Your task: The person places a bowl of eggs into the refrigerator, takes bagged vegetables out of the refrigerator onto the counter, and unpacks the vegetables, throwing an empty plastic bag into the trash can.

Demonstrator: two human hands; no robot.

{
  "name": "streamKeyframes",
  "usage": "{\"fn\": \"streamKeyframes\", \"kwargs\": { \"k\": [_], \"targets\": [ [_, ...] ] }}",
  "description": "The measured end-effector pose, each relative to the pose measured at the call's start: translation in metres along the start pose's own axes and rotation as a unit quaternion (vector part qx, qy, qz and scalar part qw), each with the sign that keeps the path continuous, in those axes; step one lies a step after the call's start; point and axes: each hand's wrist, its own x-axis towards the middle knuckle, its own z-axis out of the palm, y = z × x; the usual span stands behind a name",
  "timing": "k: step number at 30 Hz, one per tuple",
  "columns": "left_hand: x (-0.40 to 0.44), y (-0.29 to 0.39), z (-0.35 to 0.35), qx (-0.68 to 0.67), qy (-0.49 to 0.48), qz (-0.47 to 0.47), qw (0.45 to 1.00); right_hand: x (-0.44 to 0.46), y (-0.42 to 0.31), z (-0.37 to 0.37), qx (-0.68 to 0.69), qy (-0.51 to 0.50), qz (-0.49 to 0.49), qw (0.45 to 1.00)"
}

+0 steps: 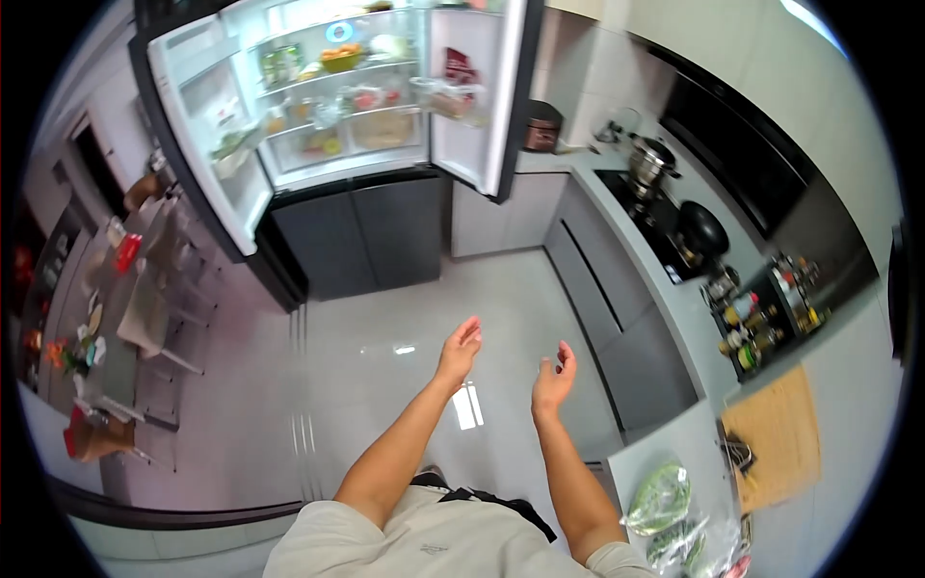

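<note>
My left hand (460, 354) is held out in the air above the tiled floor, fingers stretched and holding nothing. To its right, my right hand (553, 382) is also bare, thumb apart from slightly bent fingers. A gap separates the two hands, and neither touches anything. Ahead stands a fridge (361, 231) with both upper doors swung wide. Its lit shelves carry a yellow-green bowl (340, 60) of orange food and several bagged items. At my lower right, bagged green vegetables (662, 496) lie on the counter (631, 462).
Along the right counter are a steel pot (651, 166) and a black wok (701, 231) on the stove, a bottle rack (761, 323) and a wooden cutting board (774, 438). A rice cooker (543, 126) sits beside the fridge. Chairs (145, 313) and a dining table stand at left.
</note>
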Motion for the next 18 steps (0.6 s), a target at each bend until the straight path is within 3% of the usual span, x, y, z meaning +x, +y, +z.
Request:
{"fn": "streamKeyframes", "kwargs": {
  "k": [6,18],
  "targets": [
    [0.018,0.110,-0.146,-0.011,0.137,0.067,0.988,-0.023,-0.049,0.163,0.016,-0.126,-0.051,0.991],
    [0.060,0.230,-0.395,0.055,0.374,0.158,0.912,-0.058,-0.153,0.461,0.117,-0.357,-0.069,0.924]
  ]
}}
